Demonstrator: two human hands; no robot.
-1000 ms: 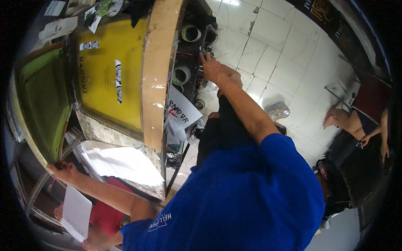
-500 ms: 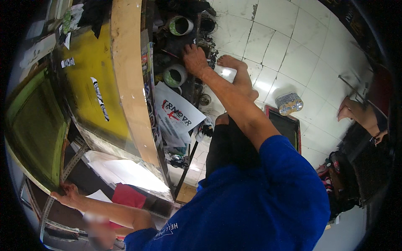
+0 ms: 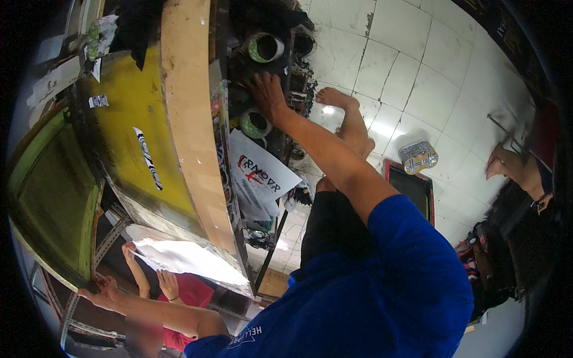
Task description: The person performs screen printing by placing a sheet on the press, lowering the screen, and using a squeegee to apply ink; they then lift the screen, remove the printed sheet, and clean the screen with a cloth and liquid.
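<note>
Green-framed screen (image 3: pixel 55 197) held by our left hand (image 3: pixel 106 293), right hand (image 3: pixel 268 96) spread!
Our left fingers curl round the screen's lower corner, while the right, fingers parted and empty as far as we can tell, is at the dark shelf (image 3: pixel 240 67) between two white-and-green tubs (image 3: pixel 261 48).

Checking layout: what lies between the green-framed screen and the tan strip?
The yellow panel lies between green-framed screen and tan strip, in the head view.

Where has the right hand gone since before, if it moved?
Yes: the right hand moved left, from the edge of the shelf to farther over it.
</note>
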